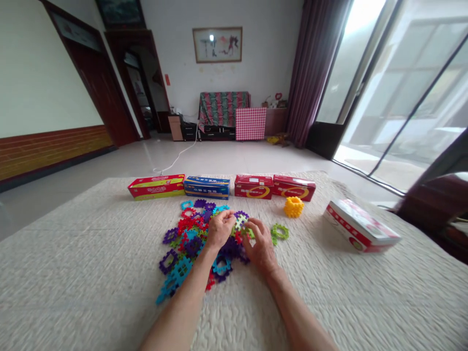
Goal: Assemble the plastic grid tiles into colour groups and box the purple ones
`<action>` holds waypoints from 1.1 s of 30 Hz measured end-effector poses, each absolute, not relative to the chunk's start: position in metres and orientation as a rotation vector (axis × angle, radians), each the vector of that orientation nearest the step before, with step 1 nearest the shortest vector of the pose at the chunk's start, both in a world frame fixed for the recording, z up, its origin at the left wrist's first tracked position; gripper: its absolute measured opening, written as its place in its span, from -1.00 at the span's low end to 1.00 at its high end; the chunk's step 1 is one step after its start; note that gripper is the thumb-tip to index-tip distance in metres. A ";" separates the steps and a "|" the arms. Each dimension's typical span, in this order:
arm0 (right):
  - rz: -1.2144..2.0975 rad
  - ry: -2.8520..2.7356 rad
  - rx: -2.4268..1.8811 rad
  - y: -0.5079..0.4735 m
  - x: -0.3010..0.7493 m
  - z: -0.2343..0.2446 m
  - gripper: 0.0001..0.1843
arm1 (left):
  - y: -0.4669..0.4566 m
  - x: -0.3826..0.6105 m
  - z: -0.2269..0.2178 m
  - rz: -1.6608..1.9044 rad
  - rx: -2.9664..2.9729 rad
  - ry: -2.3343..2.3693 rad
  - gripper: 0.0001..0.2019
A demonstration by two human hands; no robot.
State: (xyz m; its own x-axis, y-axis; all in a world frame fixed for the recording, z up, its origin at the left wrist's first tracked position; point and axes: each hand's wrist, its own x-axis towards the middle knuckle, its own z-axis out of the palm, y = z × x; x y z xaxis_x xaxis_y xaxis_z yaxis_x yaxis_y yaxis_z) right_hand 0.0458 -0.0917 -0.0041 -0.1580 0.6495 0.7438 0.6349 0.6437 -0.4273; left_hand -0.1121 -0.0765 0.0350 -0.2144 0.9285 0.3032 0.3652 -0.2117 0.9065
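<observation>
A heap of interlocking plastic building pieces (193,246) in purple, blue, red and green lies in front of me. My left hand (221,229) is over the heap, thumb and fingers pinched together; whatever it may hold is too small to make out. Just right of its fingertips is a pale green piece (240,223). My right hand (261,245) curves at the heap's right side, thumb and fingers apart, close to green and red pieces. A loose green square piece (280,231) lies beyond it. Farther back stands a yellow cube (294,207) built from such pieces.
Along the back stand a red-and-yellow box (157,187), a blue box (206,187) and two red boxes (253,187). A white-and-red box (360,226) lies at the right. Everything rests on a cream quilted cover (91,253).
</observation>
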 end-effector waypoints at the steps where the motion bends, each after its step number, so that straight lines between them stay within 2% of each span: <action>1: -0.008 -1.815 -1.074 -0.089 0.049 -0.005 -0.74 | -0.077 -0.117 0.036 1.427 1.591 1.602 -0.74; 7: -0.106 -1.796 -1.237 -0.081 0.061 -0.009 -0.59 | -0.078 -0.137 0.041 1.215 1.873 1.951 -0.75; 15: -0.049 -1.988 -1.420 -0.088 0.057 -0.005 -0.76 | -0.082 -0.127 0.033 0.875 2.263 1.963 -0.66; 20: -0.026 -2.042 -1.474 -0.089 0.059 -0.003 -0.75 | -0.083 -0.125 0.032 0.731 2.235 2.056 -0.68; 28: -0.099 -1.893 -1.485 -0.083 0.065 -0.010 -0.74 | -0.082 -0.127 0.032 0.857 2.158 2.048 -0.59; 33: -0.115 -1.925 -1.164 -0.088 0.053 -0.003 -0.70 | -0.073 -0.139 0.035 1.051 1.978 1.898 -0.60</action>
